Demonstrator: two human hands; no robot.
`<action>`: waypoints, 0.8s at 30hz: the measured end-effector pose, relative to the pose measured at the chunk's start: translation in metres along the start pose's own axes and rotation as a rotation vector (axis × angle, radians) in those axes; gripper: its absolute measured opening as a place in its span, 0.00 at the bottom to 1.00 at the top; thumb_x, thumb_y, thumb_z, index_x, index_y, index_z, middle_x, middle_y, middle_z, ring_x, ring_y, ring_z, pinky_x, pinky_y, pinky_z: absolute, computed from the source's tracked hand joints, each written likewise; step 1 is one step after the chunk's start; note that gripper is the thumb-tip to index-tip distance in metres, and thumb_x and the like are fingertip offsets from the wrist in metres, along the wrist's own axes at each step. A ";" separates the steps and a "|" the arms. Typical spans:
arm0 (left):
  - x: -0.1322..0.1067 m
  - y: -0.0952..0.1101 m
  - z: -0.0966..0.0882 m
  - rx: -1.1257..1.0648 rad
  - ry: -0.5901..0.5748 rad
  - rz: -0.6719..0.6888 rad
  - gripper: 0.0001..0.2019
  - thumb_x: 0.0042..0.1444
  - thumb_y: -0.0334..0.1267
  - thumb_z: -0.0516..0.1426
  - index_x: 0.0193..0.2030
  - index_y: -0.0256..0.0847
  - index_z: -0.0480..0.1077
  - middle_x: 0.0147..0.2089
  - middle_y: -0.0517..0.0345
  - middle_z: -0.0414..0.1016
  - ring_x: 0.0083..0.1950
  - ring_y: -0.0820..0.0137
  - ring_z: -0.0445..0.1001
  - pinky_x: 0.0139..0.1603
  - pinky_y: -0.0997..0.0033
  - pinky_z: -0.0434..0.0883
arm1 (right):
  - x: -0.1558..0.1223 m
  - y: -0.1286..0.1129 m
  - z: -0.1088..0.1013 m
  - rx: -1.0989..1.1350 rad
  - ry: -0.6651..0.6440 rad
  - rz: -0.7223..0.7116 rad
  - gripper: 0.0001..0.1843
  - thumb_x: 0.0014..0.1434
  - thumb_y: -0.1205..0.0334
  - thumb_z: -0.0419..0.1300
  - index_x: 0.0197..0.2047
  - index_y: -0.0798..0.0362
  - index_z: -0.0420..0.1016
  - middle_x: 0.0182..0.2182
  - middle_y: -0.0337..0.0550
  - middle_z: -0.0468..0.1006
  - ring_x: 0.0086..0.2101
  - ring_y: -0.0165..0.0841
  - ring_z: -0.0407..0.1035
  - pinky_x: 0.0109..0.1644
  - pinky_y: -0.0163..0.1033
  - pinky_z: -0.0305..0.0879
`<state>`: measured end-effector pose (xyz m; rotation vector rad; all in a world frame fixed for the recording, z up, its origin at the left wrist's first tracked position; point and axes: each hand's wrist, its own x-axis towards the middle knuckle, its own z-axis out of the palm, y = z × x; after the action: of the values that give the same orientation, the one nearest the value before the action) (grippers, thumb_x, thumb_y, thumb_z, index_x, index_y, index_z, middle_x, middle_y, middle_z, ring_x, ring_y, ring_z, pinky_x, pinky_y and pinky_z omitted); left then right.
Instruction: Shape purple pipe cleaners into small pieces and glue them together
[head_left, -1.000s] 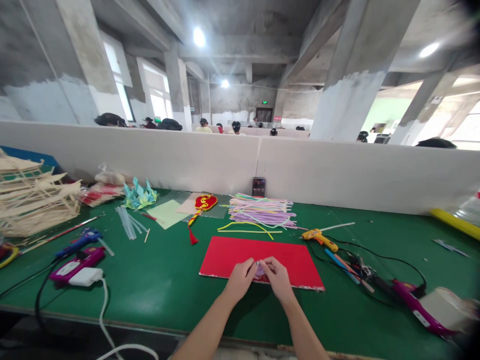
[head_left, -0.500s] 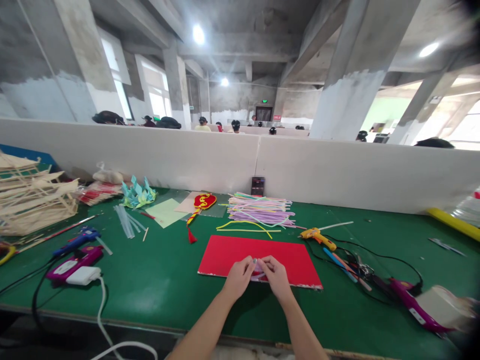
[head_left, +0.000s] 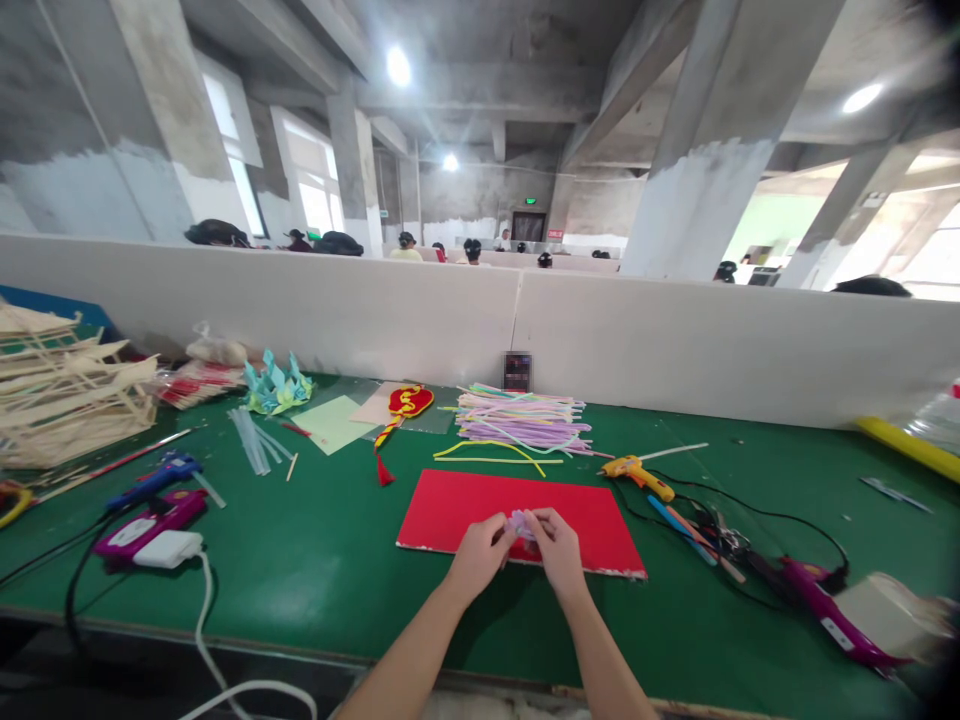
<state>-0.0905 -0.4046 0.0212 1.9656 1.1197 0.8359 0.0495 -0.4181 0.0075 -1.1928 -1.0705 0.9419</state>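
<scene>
My left hand (head_left: 477, 553) and my right hand (head_left: 556, 548) meet over the near edge of a red board (head_left: 450, 505) on the green table (head_left: 315, 560). Both pinch a small pale purple piece (head_left: 519, 522) between their fingertips; it looks like a bent pipe cleaner. Behind the board lies a pile of pastel pipe cleaners (head_left: 525, 417), with loose yellow ones (head_left: 495, 455) in front of it.
A yellow glue gun (head_left: 637, 473) with black cable lies right of the board; a purple one (head_left: 832, 610) sits far right. Left are blue and purple glue guns (head_left: 150, 500), a white adapter (head_left: 167, 549), wooden frames (head_left: 60, 400). A white partition (head_left: 675, 340) backs the table.
Both hands have stayed over the board's near edge; the fingertips have lifted slightly, and the purple piece now shows between them.
</scene>
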 end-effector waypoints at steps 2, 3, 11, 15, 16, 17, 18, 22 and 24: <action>0.002 -0.002 0.000 0.065 0.063 0.001 0.17 0.59 0.47 0.44 0.26 0.40 0.63 0.19 0.63 0.65 0.24 0.71 0.67 0.28 0.75 0.60 | 0.001 0.001 0.003 -0.024 -0.006 -0.020 0.20 0.45 0.44 0.60 0.28 0.55 0.70 0.20 0.40 0.74 0.19 0.30 0.65 0.24 0.34 0.63; 0.002 -0.003 -0.001 0.103 0.109 0.011 0.17 0.59 0.47 0.44 0.27 0.40 0.64 0.22 0.61 0.68 0.27 0.70 0.68 0.30 0.73 0.62 | 0.003 0.001 0.005 -0.052 -0.005 -0.035 0.21 0.46 0.44 0.59 0.28 0.55 0.71 0.19 0.40 0.74 0.18 0.30 0.65 0.24 0.34 0.62; 0.007 -0.023 -0.005 0.233 0.532 -0.097 0.13 0.58 0.36 0.45 0.47 0.36 0.63 0.45 0.47 0.70 0.48 0.63 0.67 0.49 0.61 0.64 | 0.047 -0.006 0.013 -0.679 -0.029 -0.021 0.25 0.54 0.40 0.47 0.35 0.51 0.74 0.21 0.42 0.76 0.23 0.34 0.70 0.26 0.35 0.62; 0.006 -0.026 -0.001 0.396 0.451 -0.113 0.14 0.55 0.32 0.48 0.48 0.36 0.64 0.50 0.48 0.68 0.53 0.61 0.64 0.54 0.58 0.60 | 0.066 -0.010 0.004 -0.971 0.007 -0.024 0.25 0.56 0.43 0.46 0.26 0.52 0.75 0.21 0.46 0.75 0.26 0.37 0.70 0.30 0.37 0.59; 0.006 -0.026 0.000 0.422 0.442 -0.111 0.14 0.54 0.31 0.49 0.48 0.37 0.64 0.51 0.48 0.67 0.54 0.61 0.63 0.55 0.58 0.59 | 0.071 -0.012 0.001 -1.032 0.020 -0.035 0.25 0.58 0.45 0.45 0.26 0.52 0.75 0.22 0.47 0.75 0.28 0.38 0.70 0.31 0.38 0.59; 0.006 -0.025 0.000 0.441 0.437 -0.112 0.14 0.54 0.31 0.49 0.48 0.37 0.65 0.52 0.48 0.67 0.54 0.61 0.62 0.56 0.58 0.59 | 0.078 -0.013 -0.001 -1.084 0.027 -0.050 0.24 0.59 0.47 0.45 0.28 0.52 0.75 0.25 0.48 0.76 0.29 0.38 0.70 0.32 0.38 0.59; 0.006 -0.024 0.000 0.452 0.433 -0.116 0.14 0.54 0.31 0.48 0.48 0.37 0.65 0.53 0.48 0.66 0.55 0.61 0.62 0.56 0.58 0.59 | 0.086 -0.014 -0.003 -1.128 0.029 -0.071 0.22 0.60 0.50 0.45 0.31 0.52 0.75 0.29 0.48 0.76 0.32 0.38 0.70 0.33 0.38 0.59; 0.005 -0.022 -0.001 0.454 0.424 -0.127 0.14 0.55 0.30 0.48 0.48 0.37 0.65 0.52 0.48 0.66 0.55 0.61 0.62 0.56 0.57 0.60 | 0.124 -0.012 0.000 -1.243 0.006 -0.158 0.14 0.60 0.60 0.47 0.45 0.49 0.71 0.45 0.46 0.72 0.44 0.36 0.66 0.39 0.35 0.58; 0.004 -0.023 -0.001 0.451 0.423 -0.133 0.14 0.55 0.30 0.47 0.48 0.37 0.65 0.52 0.48 0.67 0.55 0.61 0.63 0.56 0.57 0.60 | 0.141 -0.008 0.004 -1.279 -0.026 -0.186 0.15 0.60 0.63 0.48 0.48 0.49 0.69 0.48 0.45 0.70 0.46 0.35 0.64 0.41 0.33 0.58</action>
<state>-0.0992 -0.3925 0.0035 2.0887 1.7961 1.0230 0.0801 -0.2824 0.0342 -2.0176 -1.8502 0.0092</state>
